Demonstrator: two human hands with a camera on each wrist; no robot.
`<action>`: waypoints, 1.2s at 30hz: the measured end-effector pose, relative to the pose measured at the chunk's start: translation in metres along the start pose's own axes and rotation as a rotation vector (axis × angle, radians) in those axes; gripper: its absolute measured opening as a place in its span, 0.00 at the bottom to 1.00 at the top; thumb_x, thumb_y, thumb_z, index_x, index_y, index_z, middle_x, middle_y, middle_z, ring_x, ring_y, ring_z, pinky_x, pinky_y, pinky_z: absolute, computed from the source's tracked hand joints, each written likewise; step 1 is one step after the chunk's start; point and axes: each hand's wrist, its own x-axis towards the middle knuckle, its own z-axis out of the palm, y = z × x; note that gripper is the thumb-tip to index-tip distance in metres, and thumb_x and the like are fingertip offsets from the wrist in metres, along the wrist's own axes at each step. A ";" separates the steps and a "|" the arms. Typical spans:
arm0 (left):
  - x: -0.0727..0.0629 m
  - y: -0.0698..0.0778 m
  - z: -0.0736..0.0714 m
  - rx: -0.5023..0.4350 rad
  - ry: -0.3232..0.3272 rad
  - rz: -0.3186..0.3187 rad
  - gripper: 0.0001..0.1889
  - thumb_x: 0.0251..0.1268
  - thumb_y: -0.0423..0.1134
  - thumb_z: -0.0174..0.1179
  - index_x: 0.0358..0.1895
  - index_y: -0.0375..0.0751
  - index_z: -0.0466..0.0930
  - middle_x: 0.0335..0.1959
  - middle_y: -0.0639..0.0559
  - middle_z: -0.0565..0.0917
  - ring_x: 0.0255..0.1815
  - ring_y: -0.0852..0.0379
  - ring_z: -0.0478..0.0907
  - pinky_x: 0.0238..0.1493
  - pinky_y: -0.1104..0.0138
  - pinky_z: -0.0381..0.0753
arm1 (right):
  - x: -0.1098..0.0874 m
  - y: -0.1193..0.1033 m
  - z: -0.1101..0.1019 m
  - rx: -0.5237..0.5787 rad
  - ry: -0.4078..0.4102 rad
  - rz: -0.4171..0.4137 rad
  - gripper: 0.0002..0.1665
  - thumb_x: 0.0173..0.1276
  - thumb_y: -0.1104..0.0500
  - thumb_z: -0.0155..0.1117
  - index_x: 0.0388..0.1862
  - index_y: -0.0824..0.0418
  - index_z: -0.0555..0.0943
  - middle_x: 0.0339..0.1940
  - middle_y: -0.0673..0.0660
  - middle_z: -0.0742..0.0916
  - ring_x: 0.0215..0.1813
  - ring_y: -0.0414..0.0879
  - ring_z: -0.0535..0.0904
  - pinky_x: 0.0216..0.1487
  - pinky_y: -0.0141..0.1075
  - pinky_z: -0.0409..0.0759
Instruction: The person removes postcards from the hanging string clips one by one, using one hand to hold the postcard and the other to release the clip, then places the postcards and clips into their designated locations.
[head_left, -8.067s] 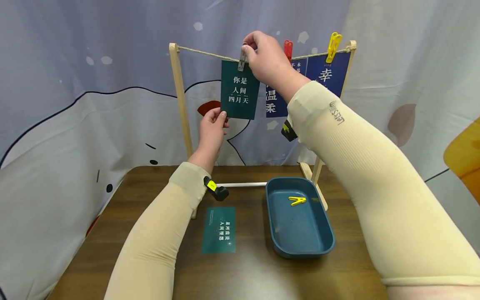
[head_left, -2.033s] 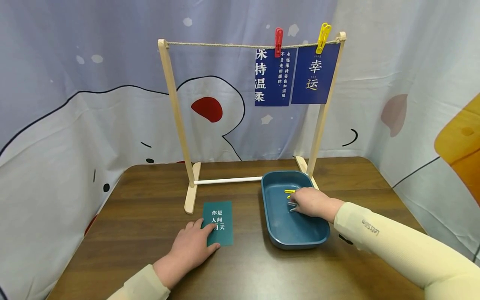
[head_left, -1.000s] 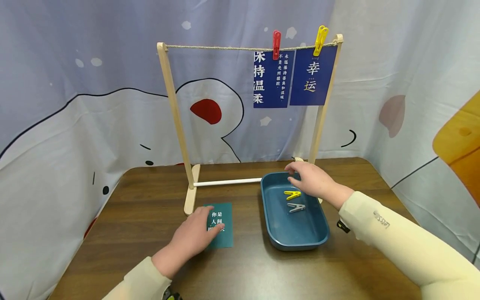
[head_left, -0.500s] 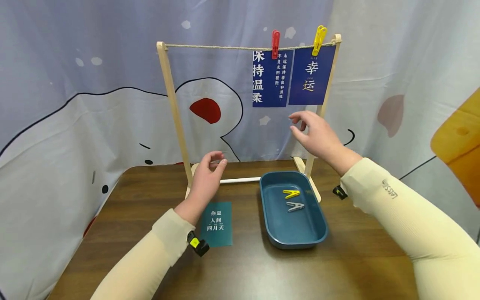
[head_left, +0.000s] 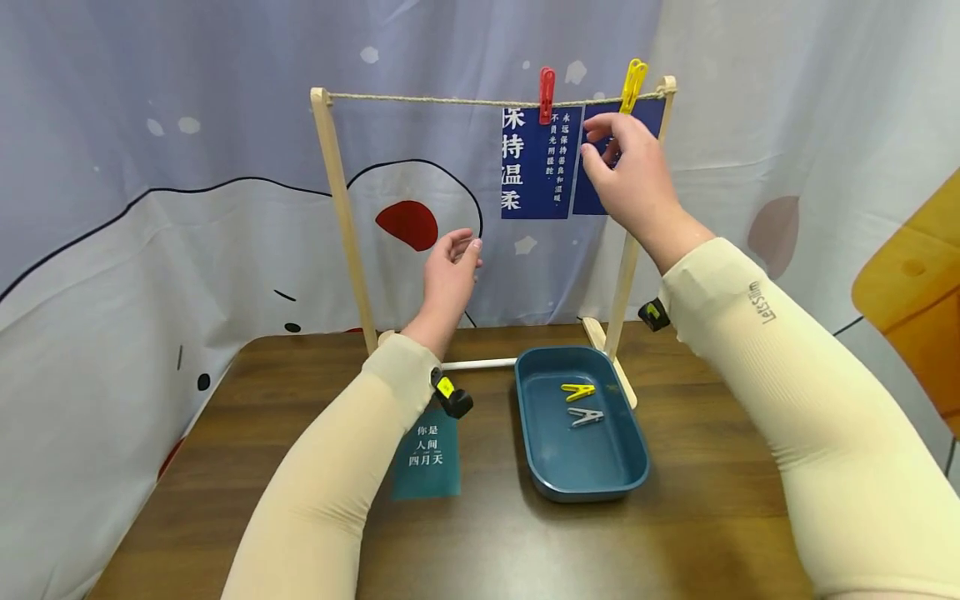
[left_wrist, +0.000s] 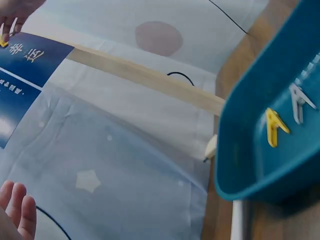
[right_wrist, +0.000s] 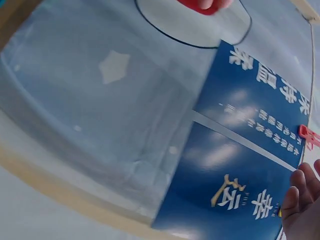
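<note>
My right hand [head_left: 633,175] is raised in front of the blue card [head_left: 590,196] at the line's right end, fingers loosely bent and holding nothing. Just above it a yellow clothespin [head_left: 633,83] grips that card to the rope. Beside it hangs another blue card [head_left: 534,171] under a red clothespin [head_left: 547,94]. My left hand [head_left: 450,275] hovers lower and to the left, its fingers relaxed with nothing in them. A dark green card [head_left: 427,467] with white characters lies on the table, partly covered by the left forearm.
A blue tray [head_left: 527,442] on the table holds a yellow clothespin [head_left: 577,392] and a grey clothespin [head_left: 585,417]. The wooden stand has a left post [head_left: 347,217] and a rope [head_left: 427,100] along its top. A patterned curtain [head_left: 225,100] hangs behind.
The green card and grey clothespin came off the rope; the card lies on the table, the clothespin in the tray. Both hands have since risen from card and tray towards the rope.
</note>
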 end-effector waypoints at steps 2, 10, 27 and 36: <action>0.005 0.003 0.008 -0.010 -0.001 -0.001 0.22 0.73 0.46 0.59 0.65 0.43 0.74 0.57 0.52 0.83 0.50 0.48 0.82 0.45 0.62 0.81 | 0.007 -0.005 -0.001 -0.011 0.011 0.021 0.21 0.76 0.52 0.52 0.63 0.58 0.76 0.53 0.53 0.80 0.43 0.43 0.71 0.46 0.32 0.67; 0.009 0.011 0.036 -0.050 -0.056 0.015 0.23 0.75 0.44 0.56 0.70 0.49 0.70 0.60 0.54 0.81 0.50 0.50 0.82 0.44 0.63 0.81 | 0.034 -0.025 -0.003 -0.059 0.014 0.068 0.24 0.78 0.49 0.47 0.68 0.53 0.73 0.58 0.51 0.79 0.44 0.40 0.70 0.47 0.29 0.67; 0.006 0.028 0.057 -0.134 -0.014 0.008 0.13 0.74 0.39 0.58 0.56 0.39 0.79 0.44 0.50 0.83 0.37 0.58 0.80 0.39 0.66 0.82 | 0.066 -0.053 -0.011 -0.060 -0.279 0.234 0.33 0.80 0.43 0.38 0.81 0.45 0.51 0.77 0.47 0.66 0.76 0.41 0.61 0.72 0.33 0.61; 0.006 0.027 0.056 -0.112 -0.010 0.002 0.14 0.74 0.39 0.57 0.57 0.40 0.79 0.46 0.49 0.83 0.36 0.57 0.79 0.38 0.67 0.80 | 0.067 -0.054 -0.010 0.024 -0.308 0.270 0.31 0.82 0.46 0.38 0.81 0.46 0.55 0.71 0.51 0.71 0.38 0.40 0.74 0.48 0.32 0.75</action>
